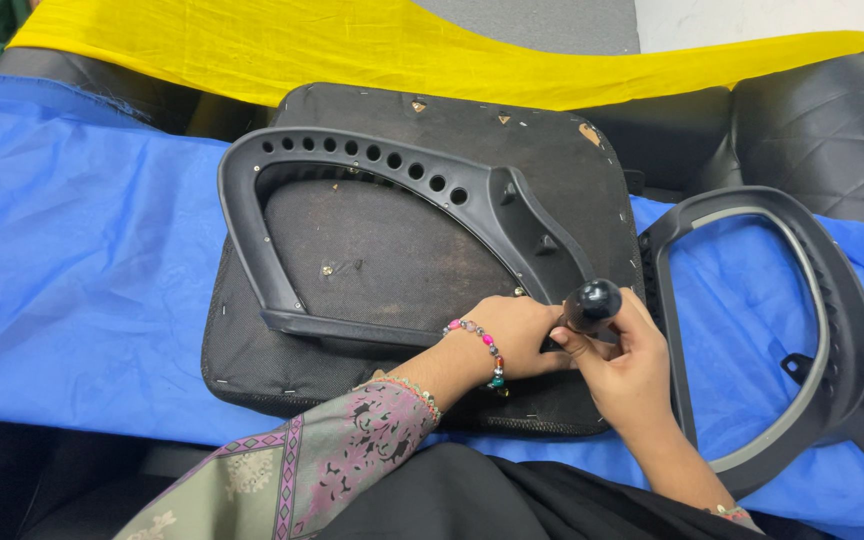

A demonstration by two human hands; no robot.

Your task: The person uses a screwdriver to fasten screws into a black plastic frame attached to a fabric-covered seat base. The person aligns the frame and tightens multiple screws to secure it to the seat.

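An upturned black chair seat [392,250] lies on blue cloth [72,270]. A black plastic armrest frame [282,200] with a row of holes rests on the seat's underside. My right hand [622,370] is shut on a screwdriver with a round black handle [592,303], held at the frame's lower right end. My left hand [517,335], with a beaded bracelet on the wrist, is closed against the same end of the frame next to the tool's tip. The tip itself is hidden by my fingers.
A second black armrest frame [832,330] with a grey inner rim lies on the blue cloth at the right. Yellow cloth [352,50] stretches across the back. Black padded chair parts [822,130] sit at the upper right.
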